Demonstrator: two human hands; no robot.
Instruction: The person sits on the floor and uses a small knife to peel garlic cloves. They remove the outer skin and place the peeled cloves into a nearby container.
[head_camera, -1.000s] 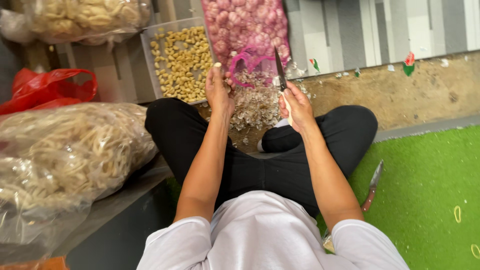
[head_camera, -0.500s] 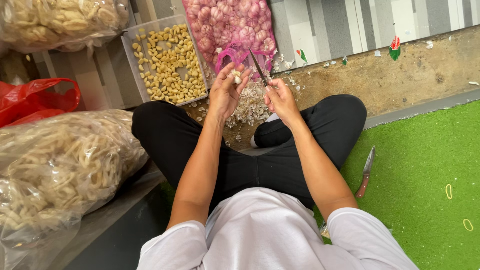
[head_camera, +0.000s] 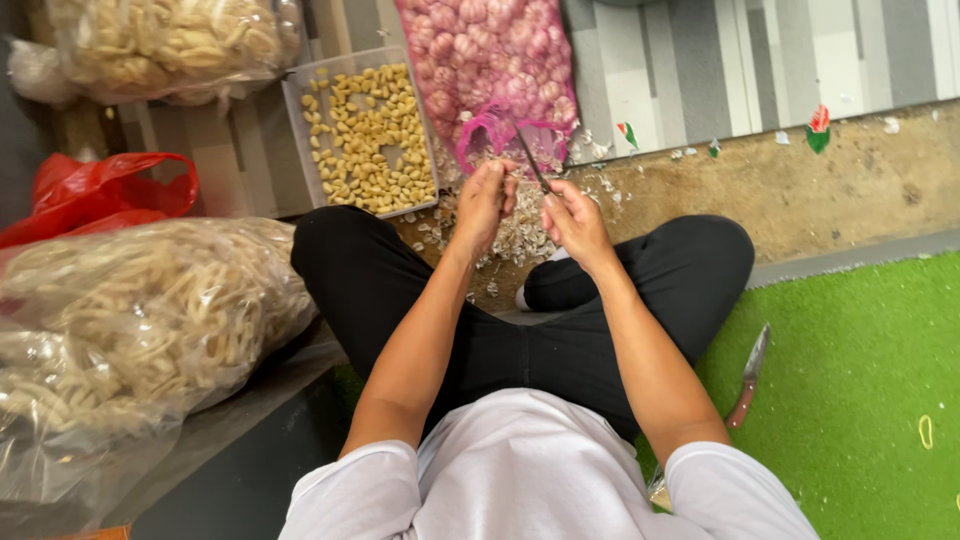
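Here, right hand (head_camera: 575, 225) clamped on small knife (head_camera: 532, 160), left hand (head_camera: 485, 200) beside it, seemingly pinching a garlic clove.

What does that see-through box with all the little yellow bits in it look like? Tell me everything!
The clear box is a shallow rectangular tray that looks like plastic, open on top with no lid in sight. It sits flat on the floor, a little askew, and holds a loose layer of pale yellow peeled garlic cloves with some bare patches. The pink mesh garlic sack lies on one side and a clear bag of pale snacks on the other. Its near corner reaches the person's black-trousered knee. Neither hand touches it.
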